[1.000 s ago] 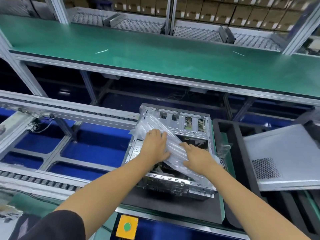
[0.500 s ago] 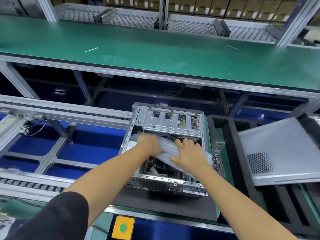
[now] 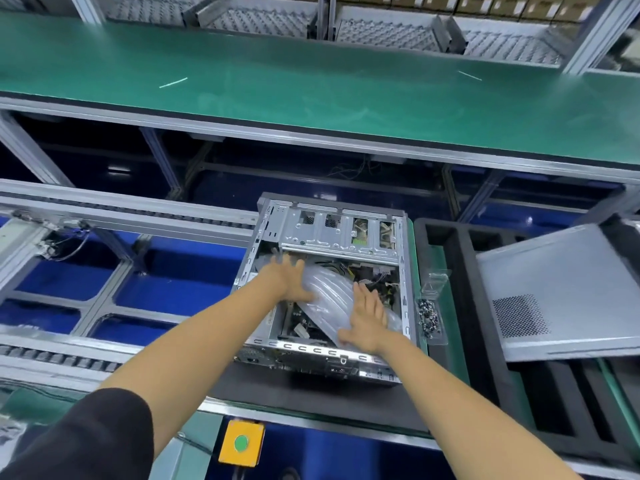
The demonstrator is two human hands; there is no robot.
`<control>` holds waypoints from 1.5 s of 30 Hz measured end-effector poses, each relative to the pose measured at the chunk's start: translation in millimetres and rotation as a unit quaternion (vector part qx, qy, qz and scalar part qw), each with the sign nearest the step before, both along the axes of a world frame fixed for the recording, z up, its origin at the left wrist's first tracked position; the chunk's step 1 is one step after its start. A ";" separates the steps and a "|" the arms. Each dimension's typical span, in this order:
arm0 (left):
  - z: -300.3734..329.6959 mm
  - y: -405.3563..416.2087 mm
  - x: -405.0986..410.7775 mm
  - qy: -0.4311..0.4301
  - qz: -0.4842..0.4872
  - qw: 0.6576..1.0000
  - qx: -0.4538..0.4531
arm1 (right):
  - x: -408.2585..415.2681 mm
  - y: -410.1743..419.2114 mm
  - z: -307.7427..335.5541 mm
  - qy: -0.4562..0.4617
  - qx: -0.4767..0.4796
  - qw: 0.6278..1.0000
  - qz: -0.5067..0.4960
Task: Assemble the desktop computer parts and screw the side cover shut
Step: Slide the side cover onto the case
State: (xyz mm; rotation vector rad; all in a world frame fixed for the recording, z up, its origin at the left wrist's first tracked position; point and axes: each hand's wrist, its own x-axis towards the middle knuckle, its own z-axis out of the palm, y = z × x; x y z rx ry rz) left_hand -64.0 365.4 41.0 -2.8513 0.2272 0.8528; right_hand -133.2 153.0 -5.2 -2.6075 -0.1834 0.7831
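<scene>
**Two hands pressing an air cushion into an open computer case**

A person is leaning over an open desktop case (image 3: 330, 289) lying on its side on a dark mat at the centre of the view. Both hands are pressing flat, fingers spread, on a clear inflated plastic cushion (image 3: 329, 299) that is lying diagonally inside the case over cables and boards. The left hand (image 3: 289, 278) is pushing at the cushion's 10 o'clock end; the right hand (image 3: 367, 317) is pushing at its 5 o'clock end, near the case's front rail. Neither hand is gripping anything.

The grey side cover (image 3: 561, 292) is resting apart, at 3 o'clock of the case, tilted on a black foam tray (image 3: 450, 271). A small clear box of screws (image 3: 429, 318) is sitting just beside the case's right wall.

Risks, as a judgement: the cushion is looking springy and may rise above the rim, keeping the cover from seating; hard pressing could strain the cables beneath; a sweeping right forearm could knock the screws over.
</scene>
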 end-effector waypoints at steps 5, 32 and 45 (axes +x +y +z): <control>8.8 -8.1 -6.7 -0.015 -0.034 0.998 0.047 | -1.2 -1.2 9.8 0.001 -0.004 1.000 0.001; 24.5 -163.1 -46.9 0.033 0.010 0.999 0.027 | -17.0 -391.4 11.5 -0.228 0.076 0.551 -0.799; 87.4 -258.5 -20.1 0.018 -0.097 0.995 0.017 | -17.2 -427.1 2.1 -0.156 0.319 0.563 -0.746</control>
